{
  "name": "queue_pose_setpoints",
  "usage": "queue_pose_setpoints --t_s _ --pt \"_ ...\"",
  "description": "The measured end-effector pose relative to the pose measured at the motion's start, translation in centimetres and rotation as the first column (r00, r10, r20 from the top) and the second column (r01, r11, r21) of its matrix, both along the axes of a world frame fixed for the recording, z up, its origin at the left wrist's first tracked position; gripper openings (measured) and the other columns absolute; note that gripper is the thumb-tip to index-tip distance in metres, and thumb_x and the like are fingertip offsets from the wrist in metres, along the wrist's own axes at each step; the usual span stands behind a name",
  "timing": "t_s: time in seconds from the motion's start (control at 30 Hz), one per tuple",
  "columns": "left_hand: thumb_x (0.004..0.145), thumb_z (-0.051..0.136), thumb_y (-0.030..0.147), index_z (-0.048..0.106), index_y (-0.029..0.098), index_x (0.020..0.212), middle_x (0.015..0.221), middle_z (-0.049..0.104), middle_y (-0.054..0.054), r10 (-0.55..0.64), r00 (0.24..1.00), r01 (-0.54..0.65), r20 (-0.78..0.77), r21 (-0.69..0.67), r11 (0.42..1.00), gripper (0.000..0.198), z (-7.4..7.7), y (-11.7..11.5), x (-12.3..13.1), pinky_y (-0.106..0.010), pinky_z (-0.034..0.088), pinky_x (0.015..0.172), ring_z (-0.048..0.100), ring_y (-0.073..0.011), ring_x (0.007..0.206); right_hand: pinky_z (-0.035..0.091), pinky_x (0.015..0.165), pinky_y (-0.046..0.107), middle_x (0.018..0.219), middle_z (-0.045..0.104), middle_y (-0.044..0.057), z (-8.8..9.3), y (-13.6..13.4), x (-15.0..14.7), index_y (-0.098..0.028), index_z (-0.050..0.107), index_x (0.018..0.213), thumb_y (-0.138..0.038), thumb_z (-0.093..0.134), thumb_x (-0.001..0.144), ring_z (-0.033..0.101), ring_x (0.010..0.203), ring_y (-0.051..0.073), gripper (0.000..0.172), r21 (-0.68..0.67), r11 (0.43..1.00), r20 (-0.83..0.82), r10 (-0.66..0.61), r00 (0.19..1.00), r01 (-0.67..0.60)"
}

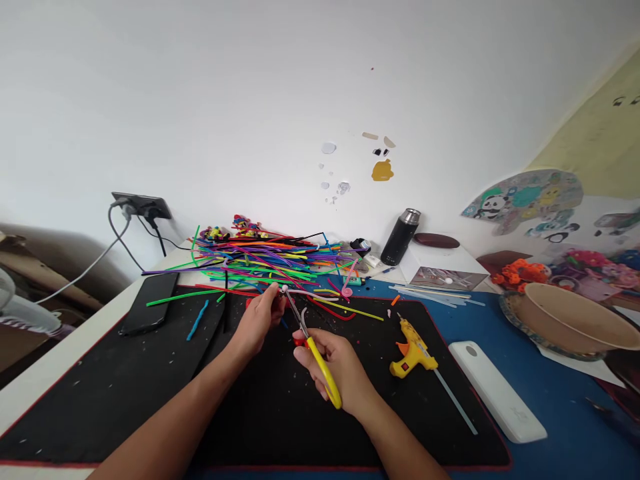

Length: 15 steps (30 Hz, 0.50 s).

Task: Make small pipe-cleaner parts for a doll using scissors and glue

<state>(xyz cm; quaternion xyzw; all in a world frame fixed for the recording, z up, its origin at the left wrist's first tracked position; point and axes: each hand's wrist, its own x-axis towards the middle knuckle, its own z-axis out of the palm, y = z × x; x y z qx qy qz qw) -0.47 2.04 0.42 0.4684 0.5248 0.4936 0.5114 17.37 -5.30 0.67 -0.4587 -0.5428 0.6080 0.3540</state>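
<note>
My left hand point(259, 315) is closed in a pinch above the black mat point(240, 413). At its fingertips shows a small white piece point(285, 288), too small to make out clearly. My right hand point(337, 367) grips pliers point(320, 367) with a yellow handle and slim metal jaws. The jaws point up and left, their tip at the white piece by my left fingers. A red part shows under my right fingers, mostly hidden. Behind both hands lies a large heap of coloured pipe cleaners point(270, 257), some strewn onto the mat.
Right of my hands lies a yellow glue gun point(415, 348) with a glue stick in its back. Beyond are a white power bank point(497, 391), a bowl point(575, 317), clear glue sticks point(440, 295), and a black flask point(400, 238). A black phone point(150, 305) lies at left.
</note>
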Motion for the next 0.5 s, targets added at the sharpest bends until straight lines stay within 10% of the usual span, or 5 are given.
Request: queue_pose_setpoints --t_s 0.5 --pt "0.095 0.043 0.058 0.042 0.022 0.059 0.052 0.027 0.008 -0.201 0.926 0.23 0.32 -0.055 0.972 0.051 -0.5 -0.2 0.3 -0.025 0.012 0.046 0.015 -0.0089 0.046 0.021 0.032 0.014 0.054 0.054 -0.007 -0.6 -0.3 0.7 -0.012 0.073 0.124 -0.061 0.07 0.094 0.03 0.029 0.001 0.057 -0.204 0.957 -0.615 0.039 0.788 -0.206"
